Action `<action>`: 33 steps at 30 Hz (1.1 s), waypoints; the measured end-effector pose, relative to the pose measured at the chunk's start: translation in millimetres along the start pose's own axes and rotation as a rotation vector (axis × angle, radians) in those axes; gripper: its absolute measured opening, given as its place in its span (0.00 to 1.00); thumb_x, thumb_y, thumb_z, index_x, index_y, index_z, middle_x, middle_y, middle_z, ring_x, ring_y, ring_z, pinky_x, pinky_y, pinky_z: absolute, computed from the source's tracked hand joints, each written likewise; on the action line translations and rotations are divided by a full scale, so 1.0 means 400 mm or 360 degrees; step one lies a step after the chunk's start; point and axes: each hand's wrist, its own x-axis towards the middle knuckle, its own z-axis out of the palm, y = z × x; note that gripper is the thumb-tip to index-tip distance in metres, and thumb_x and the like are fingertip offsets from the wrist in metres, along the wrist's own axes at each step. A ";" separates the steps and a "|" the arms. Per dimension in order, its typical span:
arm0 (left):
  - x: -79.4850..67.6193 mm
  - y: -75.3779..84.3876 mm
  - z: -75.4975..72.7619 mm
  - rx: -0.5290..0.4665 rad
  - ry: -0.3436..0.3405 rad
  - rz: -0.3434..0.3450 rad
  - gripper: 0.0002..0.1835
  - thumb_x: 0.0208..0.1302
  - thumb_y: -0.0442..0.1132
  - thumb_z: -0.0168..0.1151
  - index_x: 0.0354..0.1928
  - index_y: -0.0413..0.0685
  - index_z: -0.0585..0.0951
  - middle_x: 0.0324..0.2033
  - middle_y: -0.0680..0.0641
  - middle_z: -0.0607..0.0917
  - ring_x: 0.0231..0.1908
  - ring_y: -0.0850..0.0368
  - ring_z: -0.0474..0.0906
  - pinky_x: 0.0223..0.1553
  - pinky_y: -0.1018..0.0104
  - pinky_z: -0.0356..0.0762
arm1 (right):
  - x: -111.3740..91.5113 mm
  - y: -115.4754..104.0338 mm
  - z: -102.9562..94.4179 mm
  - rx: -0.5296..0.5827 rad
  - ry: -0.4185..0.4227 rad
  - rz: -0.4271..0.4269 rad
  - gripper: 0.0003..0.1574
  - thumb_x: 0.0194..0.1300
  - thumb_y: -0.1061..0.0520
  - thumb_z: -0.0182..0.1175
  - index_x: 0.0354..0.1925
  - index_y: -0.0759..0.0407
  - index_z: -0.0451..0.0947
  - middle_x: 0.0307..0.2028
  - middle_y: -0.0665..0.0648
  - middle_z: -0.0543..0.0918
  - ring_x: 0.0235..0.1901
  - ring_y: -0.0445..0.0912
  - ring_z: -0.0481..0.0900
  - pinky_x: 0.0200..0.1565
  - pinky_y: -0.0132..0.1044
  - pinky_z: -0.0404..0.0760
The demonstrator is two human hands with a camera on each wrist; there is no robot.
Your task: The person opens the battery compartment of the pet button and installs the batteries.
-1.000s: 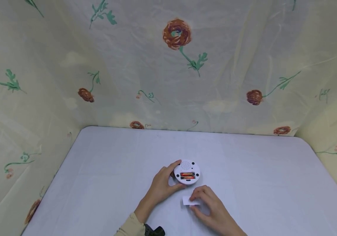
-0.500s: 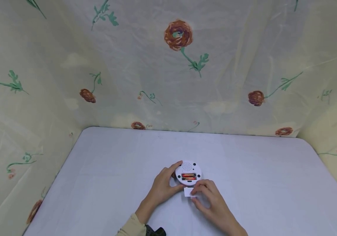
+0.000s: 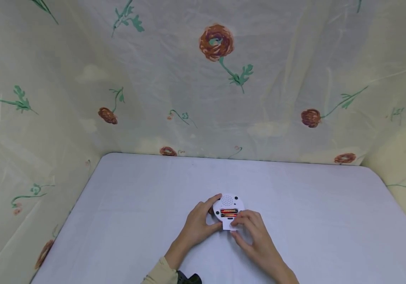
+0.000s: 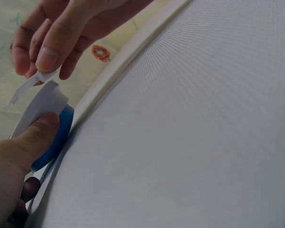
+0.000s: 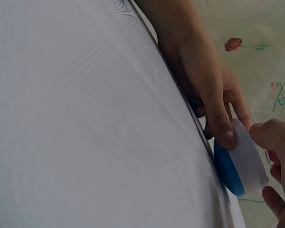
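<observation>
My left hand grips a round white battery-powered device by its left edge, thumb at the near side. The device's back faces up, with speaker holes and small dark feet. Two red batteries lie in its uncovered compartment. In the left wrist view its blue front part is turned to the table. My right hand pinches a small white battery cover between thumb and fingers. The cover overlaps the device's near edge in the head view; the left wrist view shows it tilted, just above the white back.
A white cloth covers the table around the hands. Flower-printed curtains hang behind it and on both sides. A dark wrist strap and camera sit at the left sleeve.
My right hand has carried the battery cover away from me, from below the device up to its near edge. The left hand keeps its grip on the device.
</observation>
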 end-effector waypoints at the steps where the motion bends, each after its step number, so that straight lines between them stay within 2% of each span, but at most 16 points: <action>1: 0.000 0.000 0.000 0.0002 0.0002 0.0003 0.45 0.48 0.49 0.74 0.69 0.70 0.62 0.35 0.60 0.75 0.35 0.66 0.66 0.35 0.75 0.64 | 0.002 0.000 0.001 0.0002 0.0002 -0.0002 0.21 0.47 0.65 0.70 0.41 0.52 0.77 0.45 0.53 0.77 0.51 0.44 0.67 0.60 0.24 0.58; 12: 0.000 -0.002 0.000 0.0019 0.0028 0.0047 0.45 0.48 0.48 0.74 0.69 0.67 0.63 0.34 0.59 0.75 0.35 0.66 0.67 0.35 0.75 0.64 | 0.013 0.003 0.004 -0.0064 -0.0067 0.0105 0.17 0.51 0.63 0.69 0.39 0.51 0.77 0.46 0.50 0.75 0.51 0.44 0.66 0.59 0.24 0.57; 19: 0.000 -0.006 0.001 0.0011 0.0033 0.0057 0.45 0.48 0.53 0.73 0.69 0.68 0.62 0.40 0.59 0.78 0.37 0.66 0.67 0.37 0.75 0.66 | 0.021 0.007 0.007 -0.0115 -0.0124 0.0130 0.14 0.54 0.62 0.67 0.39 0.51 0.77 0.46 0.50 0.75 0.53 0.45 0.66 0.60 0.25 0.57; 25: 0.003 -0.010 -0.001 -0.0020 0.0031 0.0071 0.45 0.47 0.57 0.72 0.69 0.67 0.63 0.35 0.60 0.76 0.34 0.66 0.66 0.34 0.76 0.63 | 0.030 0.013 0.007 -0.0134 -0.0168 0.0150 0.13 0.56 0.61 0.67 0.38 0.49 0.76 0.46 0.50 0.75 0.53 0.45 0.66 0.59 0.29 0.59; 33: 0.003 -0.009 -0.003 -0.0037 0.0026 0.0064 0.45 0.47 0.59 0.71 0.69 0.68 0.62 0.34 0.60 0.75 0.33 0.66 0.66 0.33 0.77 0.63 | 0.030 0.015 0.008 -0.0123 -0.0194 0.0206 0.11 0.59 0.60 0.64 0.40 0.48 0.76 0.47 0.49 0.75 0.54 0.44 0.65 0.58 0.31 0.59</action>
